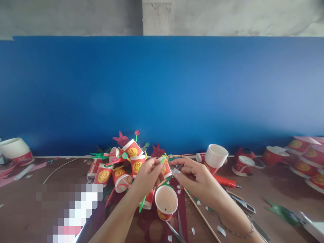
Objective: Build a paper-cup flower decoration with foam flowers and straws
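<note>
My left hand (151, 172) pinches a small yellow-green piece (163, 160) between thumb and fingertips. To its right, my right hand (193, 173) has its thumb and fingers closed around a small whitish piece (175, 171). The two hands are a short distance apart above the table. Just below them stands an upright paper cup (166, 202), open at the top, with a small dark speck inside. Red cups with yellow prints (137, 166) are heaped beside and behind my left hand. A thin wooden stick (202, 216) slants down beneath my right hand.
Scissors (178, 229) lie by the front cup. Stacked white cups (216, 156), a red cutter (225, 181) and green-handled scissors (285, 214) are on the right, with more red cups (305, 162) beyond. A blue panel (162, 94) rises behind the brown table (22, 209).
</note>
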`<state>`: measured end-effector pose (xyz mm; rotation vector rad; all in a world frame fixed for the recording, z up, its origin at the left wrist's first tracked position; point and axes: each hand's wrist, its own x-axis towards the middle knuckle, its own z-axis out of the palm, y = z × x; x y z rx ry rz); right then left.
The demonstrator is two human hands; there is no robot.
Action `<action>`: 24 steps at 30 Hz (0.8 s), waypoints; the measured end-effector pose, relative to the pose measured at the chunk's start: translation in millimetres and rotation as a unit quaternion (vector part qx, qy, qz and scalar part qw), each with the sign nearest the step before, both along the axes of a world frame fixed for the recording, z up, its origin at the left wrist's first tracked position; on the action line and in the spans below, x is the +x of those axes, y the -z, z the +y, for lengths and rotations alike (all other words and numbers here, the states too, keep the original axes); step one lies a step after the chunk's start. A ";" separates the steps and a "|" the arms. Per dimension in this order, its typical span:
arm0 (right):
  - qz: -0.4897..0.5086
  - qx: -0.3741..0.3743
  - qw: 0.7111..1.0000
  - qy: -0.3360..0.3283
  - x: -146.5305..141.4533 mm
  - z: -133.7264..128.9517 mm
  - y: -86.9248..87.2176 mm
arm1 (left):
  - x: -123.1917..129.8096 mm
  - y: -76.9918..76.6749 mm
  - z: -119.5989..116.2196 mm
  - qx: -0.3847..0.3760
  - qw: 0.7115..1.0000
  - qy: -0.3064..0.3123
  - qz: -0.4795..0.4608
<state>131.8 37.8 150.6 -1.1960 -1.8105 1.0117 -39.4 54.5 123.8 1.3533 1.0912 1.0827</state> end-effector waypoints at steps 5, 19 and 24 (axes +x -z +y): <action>-0.014 0.006 1.000 0.003 0.1 0.8 0.6 | -1.2 -0.7 1.3 -0.032 0.999 0.013 -0.021; -0.070 0.032 0.997 0.031 2.1 5.9 4.6 | -2.3 -3.1 0.9 -0.077 0.994 0.030 -0.067; -0.075 0.021 0.997 0.006 3.2 6.7 6.6 | -2.8 -4.0 -1.7 -0.032 0.998 0.044 -0.039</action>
